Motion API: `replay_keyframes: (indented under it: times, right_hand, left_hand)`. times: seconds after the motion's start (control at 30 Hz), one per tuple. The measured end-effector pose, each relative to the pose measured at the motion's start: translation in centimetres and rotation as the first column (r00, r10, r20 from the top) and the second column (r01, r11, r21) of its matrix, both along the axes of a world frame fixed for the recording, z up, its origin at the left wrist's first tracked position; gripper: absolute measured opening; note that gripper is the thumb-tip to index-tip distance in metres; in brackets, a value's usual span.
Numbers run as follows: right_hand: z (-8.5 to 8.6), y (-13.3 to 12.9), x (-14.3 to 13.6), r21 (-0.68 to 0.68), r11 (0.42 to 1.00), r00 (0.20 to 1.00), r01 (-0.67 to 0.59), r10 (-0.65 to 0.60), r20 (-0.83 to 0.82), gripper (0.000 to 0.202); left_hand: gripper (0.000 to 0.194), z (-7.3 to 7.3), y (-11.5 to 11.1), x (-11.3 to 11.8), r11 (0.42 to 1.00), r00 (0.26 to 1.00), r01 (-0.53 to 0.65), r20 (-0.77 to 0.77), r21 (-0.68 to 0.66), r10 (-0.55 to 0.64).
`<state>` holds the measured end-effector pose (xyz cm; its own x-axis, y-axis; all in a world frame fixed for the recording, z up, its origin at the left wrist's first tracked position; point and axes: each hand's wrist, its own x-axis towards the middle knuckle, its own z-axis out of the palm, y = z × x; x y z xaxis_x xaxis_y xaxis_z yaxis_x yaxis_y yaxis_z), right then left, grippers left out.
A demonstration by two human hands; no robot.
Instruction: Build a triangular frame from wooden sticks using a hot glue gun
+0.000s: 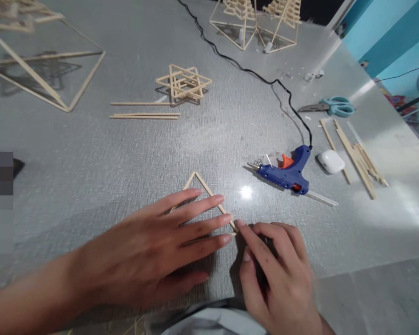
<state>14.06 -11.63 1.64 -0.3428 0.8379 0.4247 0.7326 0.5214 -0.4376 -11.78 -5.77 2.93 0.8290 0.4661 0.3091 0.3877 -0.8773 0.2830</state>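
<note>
Thin wooden sticks (pixel 209 191) lie on the table in front of me, forming a triangle with its peak pointing away. My left hand (pixel 153 242) is spread flat over the triangle, fingers apart, and covers much of its left side and base. At the lower right corner, the index fingertip of my right hand (pixel 279 265) touches the end of a stick. The other fingers of that hand are curled, with the thumb apart below. Right of the triangle rests a blue glue gun (pixel 282 174) with an orange trigger and a clear glue stick in its back.
Beyond lie a stick star (pixel 185 84) and several loose sticks (pixel 145 116). Larger stick frames (pixel 69 108) stand at the far left and back. On the right are scissors (pixel 338 106), a white case (pixel 331 161) and more sticks (pixel 356 158). A black cord (pixel 244 70) crosses the table.
</note>
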Motion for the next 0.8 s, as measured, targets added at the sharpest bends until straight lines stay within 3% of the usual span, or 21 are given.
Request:
replay_keyframes:
  times: [0.8]
  right_hand:
    - [-0.23,-0.02,0.19,0.001,1.0,1.0,-0.023,0.023,0.014,0.04]
  left_hand:
    - [0.035,0.33,0.03,-0.01,0.998,0.999,-0.035,-0.038,-0.046,0.033]
